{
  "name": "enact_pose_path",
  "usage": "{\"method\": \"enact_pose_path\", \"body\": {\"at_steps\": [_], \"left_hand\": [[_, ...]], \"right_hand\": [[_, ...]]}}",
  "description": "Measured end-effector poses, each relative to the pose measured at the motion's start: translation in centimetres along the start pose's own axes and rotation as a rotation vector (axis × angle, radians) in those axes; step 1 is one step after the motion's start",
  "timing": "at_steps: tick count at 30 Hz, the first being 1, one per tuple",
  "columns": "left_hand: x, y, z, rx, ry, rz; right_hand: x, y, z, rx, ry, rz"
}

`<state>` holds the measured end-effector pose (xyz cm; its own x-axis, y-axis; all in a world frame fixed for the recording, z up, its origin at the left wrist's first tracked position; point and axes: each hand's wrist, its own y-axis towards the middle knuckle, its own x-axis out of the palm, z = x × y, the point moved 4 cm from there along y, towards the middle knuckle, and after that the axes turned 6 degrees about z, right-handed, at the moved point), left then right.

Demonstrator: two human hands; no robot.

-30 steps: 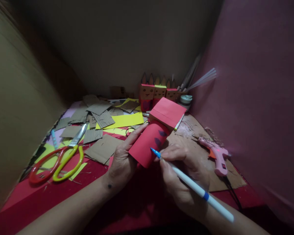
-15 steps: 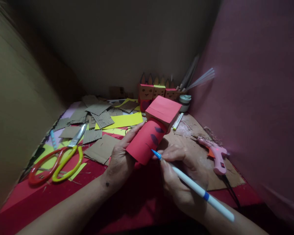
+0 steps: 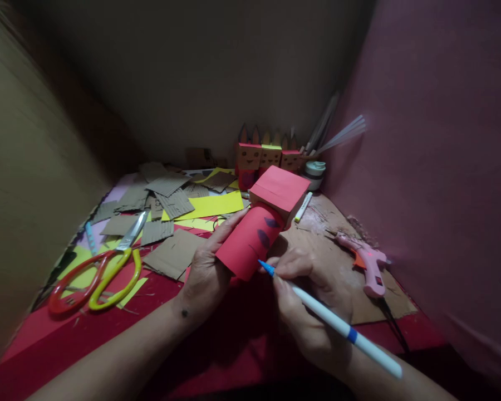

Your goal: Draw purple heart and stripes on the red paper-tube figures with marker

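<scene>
My left hand (image 3: pixel 206 273) is wrapped round a tilted paper figure. Its body is a red paper tube (image 3: pixel 246 245) with dark leaf-like shapes and a thin curved line drawn on it. A cardboard box head (image 3: pixel 279 189) with a red top sits at the tube's upper end. In my right hand (image 3: pixel 309 295) is a white marker (image 3: pixel 329 317) with a blue tip and a blue band, pinched like a pen. The marker's tip is at the tube's surface near its lower edge; whether it touches I cannot tell.
Scissors (image 3: pixel 112 267) with red and yellow handles lie left, beside cardboard scraps (image 3: pixel 171 253) and yellow paper (image 3: pixel 211 205). Several finished figures (image 3: pixel 249 157) stand at the back. A pink glue gun (image 3: pixel 369 264), a capped marker (image 3: pixel 303 207), a pale jar (image 3: pixel 315 174) and glue sticks (image 3: pixel 344 133) are right.
The figure has shifted very slightly right and down in my left hand. The marker tip has moved slightly down relative to the drawn line on the tube.
</scene>
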<state>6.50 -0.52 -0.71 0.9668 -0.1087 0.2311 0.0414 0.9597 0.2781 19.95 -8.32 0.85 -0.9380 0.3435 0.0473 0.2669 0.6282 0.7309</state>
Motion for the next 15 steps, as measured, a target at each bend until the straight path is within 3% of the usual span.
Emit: {"method": "enact_pose_path", "body": {"at_steps": [6, 15], "left_hand": [[0.12, -0.27, 0.08, -0.069, -0.018, -0.010], [0.31, -0.53, 0.46, -0.041, -0.040, -0.038]], "right_hand": [[-0.21, 0.35, -0.35, 0.023, 0.043, 0.030], [0.38, 0.49, -0.56, 0.003, 0.039, -0.008]]}}
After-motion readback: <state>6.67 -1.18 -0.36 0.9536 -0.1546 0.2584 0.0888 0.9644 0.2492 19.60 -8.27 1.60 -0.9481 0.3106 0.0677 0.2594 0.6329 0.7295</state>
